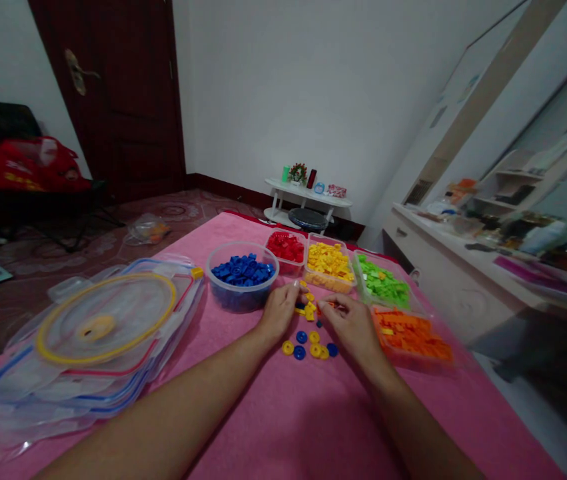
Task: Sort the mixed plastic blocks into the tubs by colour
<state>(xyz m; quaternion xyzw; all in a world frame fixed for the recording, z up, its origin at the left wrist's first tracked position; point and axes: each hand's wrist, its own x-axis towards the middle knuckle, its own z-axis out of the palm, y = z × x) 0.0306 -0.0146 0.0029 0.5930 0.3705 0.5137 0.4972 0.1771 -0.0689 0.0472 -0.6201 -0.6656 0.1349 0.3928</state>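
Note:
My left hand (279, 309) is closed at the middle of the pink-covered table, its fingers around a small build of yellow and blue building blocks (309, 311). Facing it, my right hand (356, 325) has its fingers curled together. Small orange-red pieces show by its fingertips, but what the fingers grip is partly hidden. Several loose yellow pieces lie just beyond, between both hands. Nearer to me are several round discs with centre holes, including a blue disc (300, 353) and a yellow disc (288, 348).
Behind the hands stand a round tub of blue blocks (243, 299) and boxes of red blocks (286, 247), yellow blocks (330, 261), green blocks (383, 281) and orange blocks (412, 337). Stacked clear lids (108, 360) cover the table's left side. A white drawer cabinet (438, 267) stands right.

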